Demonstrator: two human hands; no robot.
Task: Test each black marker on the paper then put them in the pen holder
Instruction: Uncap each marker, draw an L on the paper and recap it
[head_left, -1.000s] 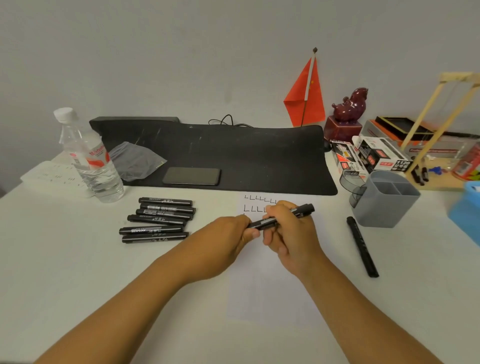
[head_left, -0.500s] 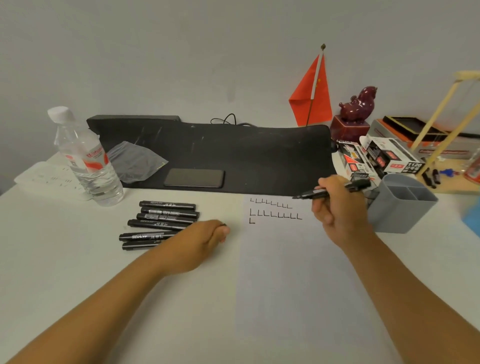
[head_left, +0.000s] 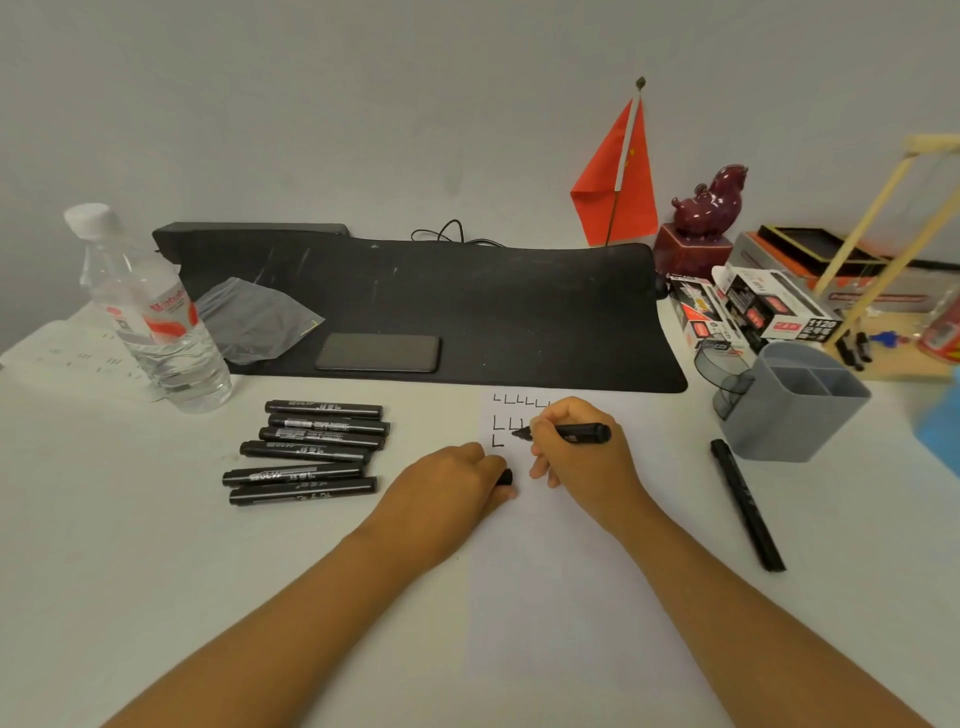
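Note:
My right hand (head_left: 576, 457) grips an uncapped black marker (head_left: 582, 433) with its tip down on the white paper (head_left: 571, 597), among rows of black L marks. My left hand (head_left: 447, 499) rests on the paper's left edge, fingers curled round the marker's black cap (head_left: 505, 477). Several capped black markers (head_left: 311, 449) lie in a stack to the left. One more black marker (head_left: 748, 512) lies on the table right of the paper. The grey pen holder (head_left: 795, 405) stands at the right with nothing showing in its compartments.
A water bottle (head_left: 150, 322) stands at the left. A black desk mat (head_left: 426, 306) with a phone (head_left: 378, 352) and a plastic bag (head_left: 254, 317) lies behind the paper. Marker boxes (head_left: 748, 312), a red flag (head_left: 618, 182), a figurine (head_left: 706, 208) and a wooden frame (head_left: 883, 234) crowd the right back.
My right hand came back from near the pen holder and set the marker tip on the paper. My left hand shifted right onto the paper edge with the cap.

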